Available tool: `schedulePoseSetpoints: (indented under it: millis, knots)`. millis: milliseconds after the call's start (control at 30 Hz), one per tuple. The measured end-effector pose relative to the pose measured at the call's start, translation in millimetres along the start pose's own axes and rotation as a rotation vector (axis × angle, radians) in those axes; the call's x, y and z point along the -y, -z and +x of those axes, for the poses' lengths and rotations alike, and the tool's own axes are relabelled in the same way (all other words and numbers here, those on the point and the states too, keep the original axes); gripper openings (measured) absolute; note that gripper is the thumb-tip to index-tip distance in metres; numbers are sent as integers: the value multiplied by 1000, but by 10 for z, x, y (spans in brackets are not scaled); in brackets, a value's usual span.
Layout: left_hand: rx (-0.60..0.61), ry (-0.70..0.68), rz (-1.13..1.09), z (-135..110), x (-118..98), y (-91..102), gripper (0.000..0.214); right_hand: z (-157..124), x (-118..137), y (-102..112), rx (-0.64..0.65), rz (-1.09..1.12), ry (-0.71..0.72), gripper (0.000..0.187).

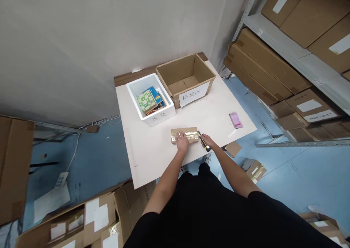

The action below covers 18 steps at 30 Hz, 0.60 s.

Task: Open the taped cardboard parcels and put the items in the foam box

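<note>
A small brown cardboard box (193, 132) with shiny clear tape along its top lies near the front edge of the white table (153, 157). My left hand (182, 140) rests on the left part of this box, fingers stretched over its top. In my right hand (208, 141) is a yellow and black utility knife (205, 144), the fingers wrapped round its handle. Its front end is at the box's right end; whether the blade touches the tape is too small to tell.
Behind the box stand a white foam box (161, 116) holding several colourful booklets or packets and a larger open carton (210, 85) with a handwritten label. A blurred pink item (235, 120) lies at right. Shelving (290, 65) with cartons rises on the right; more cartons (136, 200) stand lower left.
</note>
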<state>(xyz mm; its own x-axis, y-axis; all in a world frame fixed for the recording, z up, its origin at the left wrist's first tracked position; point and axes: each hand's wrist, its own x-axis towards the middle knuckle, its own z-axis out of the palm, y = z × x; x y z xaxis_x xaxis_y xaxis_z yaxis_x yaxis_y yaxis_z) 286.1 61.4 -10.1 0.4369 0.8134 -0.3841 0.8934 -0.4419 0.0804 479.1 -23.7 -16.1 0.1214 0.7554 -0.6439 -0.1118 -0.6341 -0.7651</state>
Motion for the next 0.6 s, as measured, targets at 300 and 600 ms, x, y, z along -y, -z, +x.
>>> schedulePoseSetpoints:
  millis: [300, 600]
  knots:
    - [-24, -12, 27, -38, 45, 8, 85, -109, -69, 49, 100, 49, -5, 41]
    - [-28, -29, 76, -36, 69, 85, 89, -291, -361, 406, -9, -57, -104, 39]
